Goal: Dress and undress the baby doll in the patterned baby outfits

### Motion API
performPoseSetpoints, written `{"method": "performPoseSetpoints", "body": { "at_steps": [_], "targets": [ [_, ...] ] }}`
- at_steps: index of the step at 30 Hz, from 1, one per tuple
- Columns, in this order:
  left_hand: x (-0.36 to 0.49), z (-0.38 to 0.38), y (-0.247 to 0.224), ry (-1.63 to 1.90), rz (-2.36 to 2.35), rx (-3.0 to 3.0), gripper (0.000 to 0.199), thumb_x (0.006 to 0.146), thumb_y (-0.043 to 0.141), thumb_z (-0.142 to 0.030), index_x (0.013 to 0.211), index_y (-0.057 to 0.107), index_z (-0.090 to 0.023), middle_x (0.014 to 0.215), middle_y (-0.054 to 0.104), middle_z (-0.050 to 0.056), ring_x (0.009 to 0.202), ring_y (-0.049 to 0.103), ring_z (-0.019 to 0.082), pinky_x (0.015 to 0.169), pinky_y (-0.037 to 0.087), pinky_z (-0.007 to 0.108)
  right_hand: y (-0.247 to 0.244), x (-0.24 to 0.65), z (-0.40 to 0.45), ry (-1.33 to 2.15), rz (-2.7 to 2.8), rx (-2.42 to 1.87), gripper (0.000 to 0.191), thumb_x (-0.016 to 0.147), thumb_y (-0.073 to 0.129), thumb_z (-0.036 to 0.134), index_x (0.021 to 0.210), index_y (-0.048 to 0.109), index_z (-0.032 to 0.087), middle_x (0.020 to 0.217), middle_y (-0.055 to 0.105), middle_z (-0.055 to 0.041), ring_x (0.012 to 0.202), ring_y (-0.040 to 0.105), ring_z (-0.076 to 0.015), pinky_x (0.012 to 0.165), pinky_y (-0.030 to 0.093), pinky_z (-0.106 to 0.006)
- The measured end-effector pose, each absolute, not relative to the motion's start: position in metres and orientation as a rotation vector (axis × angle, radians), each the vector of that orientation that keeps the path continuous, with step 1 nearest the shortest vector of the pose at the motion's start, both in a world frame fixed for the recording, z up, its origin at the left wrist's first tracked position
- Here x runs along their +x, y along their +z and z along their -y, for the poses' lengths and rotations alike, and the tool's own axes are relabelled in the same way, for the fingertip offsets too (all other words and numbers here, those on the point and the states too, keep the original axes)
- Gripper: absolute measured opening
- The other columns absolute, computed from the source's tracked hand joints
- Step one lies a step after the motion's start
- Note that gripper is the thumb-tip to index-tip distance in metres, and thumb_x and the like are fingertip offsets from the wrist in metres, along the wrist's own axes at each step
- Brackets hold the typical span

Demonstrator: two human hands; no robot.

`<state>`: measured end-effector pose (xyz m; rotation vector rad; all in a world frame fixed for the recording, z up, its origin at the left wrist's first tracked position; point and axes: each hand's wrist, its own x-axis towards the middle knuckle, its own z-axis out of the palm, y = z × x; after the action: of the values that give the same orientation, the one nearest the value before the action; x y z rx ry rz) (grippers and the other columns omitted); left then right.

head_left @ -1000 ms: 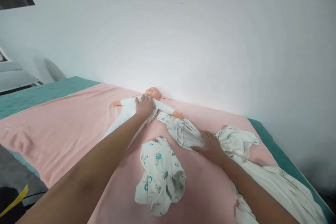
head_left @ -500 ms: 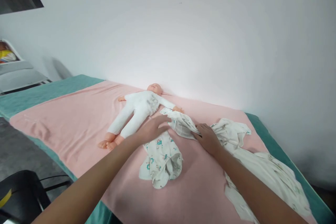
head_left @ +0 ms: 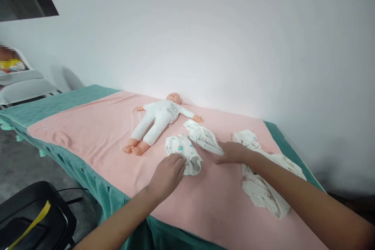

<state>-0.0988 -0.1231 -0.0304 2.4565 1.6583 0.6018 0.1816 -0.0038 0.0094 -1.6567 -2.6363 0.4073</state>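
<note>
A printed baby garment (head_left: 180, 144), white with small coloured figures, lies bunched on the pink sheet (head_left: 222, 203). My left hand (head_left: 166, 175) has its fingers curled over the garment's near edge. A folded white cloth part (head_left: 203, 136) extends beside it; whether the two parts are one piece, I cannot tell. My right hand (head_left: 233, 152) is at the right end of this part, its fingers closed on the edge. Behind them a baby doll (head_left: 159, 115) with a white cloth body lies on its back, arms spread.
More white clothes (head_left: 263, 191) lie crumpled at the right, partly behind my right forearm. Under the pink sheet is a green cover (head_left: 96, 91) on the bed, which stands against a white wall (head_left: 205, 39). A black chair (head_left: 38, 215) stands at the lower left.
My left hand has moved down and toward me, from above the printed garment to its near edge. That garment is more bunched up. My right hand stays at the folded part.
</note>
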Motion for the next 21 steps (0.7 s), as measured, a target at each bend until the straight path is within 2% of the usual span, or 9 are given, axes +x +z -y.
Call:
{"method": "performPoseSetpoints", "body": {
  "at_steps": [2, 3, 5, 7, 9, 10, 14, 18, 21],
  "targets": [
    [-0.101, 0.117, -0.013, 0.464, -1.764, 2.431, 0.03, 0.097, 0.029, -0.029, 0.094, 0.058, -0.022, 0.095, 0.065, 0.008, 0.091, 0.062, 0.024, 0.081, 0.049, 0.039, 0.017, 0.183, 0.006, 0.436, 2.698, -1.684, 0.04, 0.059, 0.074, 0.051, 0.089, 0.068, 0.025, 0.089, 0.071, -0.0094, 0.084, 0.067, -0.0337, 0.068, 0.047, -0.04],
    [-0.101, 0.115, -0.004, 0.42, -1.799, 2.395, 0.029, 0.097, 0.029, -0.03, 0.094, 0.057, -0.022, 0.093, 0.065, 0.007, 0.088, 0.062, 0.023, 0.077, 0.048, 0.037, 0.02, 0.182, 0.008, 0.438, 2.698, -1.694, 0.03, 0.06, 0.073, 0.045, 0.08, 0.067, 0.024, 0.085, 0.071, -0.0096, 0.082, 0.067, -0.0338, 0.067, 0.047, -0.041],
    [-0.1, 0.115, 0.006, 0.369, -1.783, 2.332, 0.025, 0.095, 0.037, -0.039, 0.102, 0.055, -0.023, 0.099, 0.064, 0.006, 0.088, 0.062, 0.022, 0.075, 0.048, 0.035, 0.029, 0.179, 0.012, 0.448, 2.673, -1.682, 0.017, 0.062, 0.069, 0.038, 0.069, 0.065, 0.023, 0.083, 0.071, -0.0096, 0.081, 0.066, -0.0329, 0.068, 0.046, -0.04],
    [-0.096, 0.119, 0.007, 0.293, -1.681, 2.364, 0.037, 0.087, 0.052, -0.05, 0.113, 0.052, -0.024, 0.113, 0.061, 0.007, 0.096, 0.062, 0.024, 0.076, 0.048, 0.034, 0.04, 0.175, 0.019, 0.507, 2.651, -1.625, 0.011, 0.066, 0.066, 0.035, 0.069, 0.065, 0.024, 0.085, 0.072, -0.008, 0.082, 0.066, -0.0301, 0.069, 0.047, -0.038],
    [-0.093, 0.124, 0.0, 0.208, -1.629, 2.452, 0.05, 0.078, 0.063, -0.05, 0.12, 0.05, -0.025, 0.123, 0.056, 0.009, 0.105, 0.059, 0.029, 0.078, 0.048, 0.036, 0.052, 0.174, 0.029, 0.6, 2.629, -1.546, 0.012, 0.072, 0.061, 0.035, 0.073, 0.067, 0.025, 0.087, 0.073, -0.0056, 0.082, 0.066, -0.0263, 0.07, 0.047, -0.035],
    [-0.092, 0.125, -0.004, 0.184, -1.64, 2.482, 0.049, 0.077, 0.064, -0.045, 0.12, 0.05, -0.025, 0.125, 0.055, 0.01, 0.107, 0.058, 0.03, 0.079, 0.048, 0.037, 0.058, 0.174, 0.034, 0.643, 2.623, -1.51, 0.015, 0.076, 0.057, 0.036, 0.075, 0.067, 0.025, 0.087, 0.073, -0.0043, 0.081, 0.067, -0.0244, 0.071, 0.047, -0.033],
    [-0.089, 0.118, 0.0, 0.301, -1.714, 2.367, 0.018, 0.087, 0.048, -0.028, 0.1, 0.058, -0.022, 0.107, 0.063, 0.008, 0.097, 0.062, 0.026, 0.078, 0.048, 0.036, 0.083, 0.177, 0.05, 0.867, 2.446, -1.352, 0.032, 0.086, 0.047, 0.044, 0.077, 0.068, 0.021, 0.087, 0.074, -0.004, 0.086, 0.067, -0.022, 0.082, 0.047, -0.032],
    [-0.077, 0.113, 0.058, 0.708, -1.643, 2.21, 0.021, 0.085, 0.041, -0.018, 0.093, 0.061, -0.02, 0.099, 0.067, 0.006, 0.096, 0.062, 0.022, 0.084, 0.046, 0.033, 0.105, 0.171, 0.057, 1.123, 2.039, -1.169, 0.033, 0.084, 0.054, 0.048, 0.084, 0.067, 0.017, 0.091, 0.072, -0.006, 0.089, 0.065, -0.0208, 0.089, 0.046, -0.033],
    [-0.057, 0.122, 0.119, 1.099, -1.198, 2.018, 0.021, 0.084, 0.047, -0.028, 0.096, 0.064, -0.02, 0.09, 0.067, 0.003, 0.087, 0.061, 0.019, 0.077, 0.048, 0.029, 0.118, 0.155, 0.059, 1.283, 1.792, -1.013, 0.036, 0.082, 0.059, 0.051, 0.091, 0.063, 0.017, 0.087, 0.071, -0.0053, 0.084, 0.063, -0.0194, 0.081, 0.048, -0.031]
  ]
}}
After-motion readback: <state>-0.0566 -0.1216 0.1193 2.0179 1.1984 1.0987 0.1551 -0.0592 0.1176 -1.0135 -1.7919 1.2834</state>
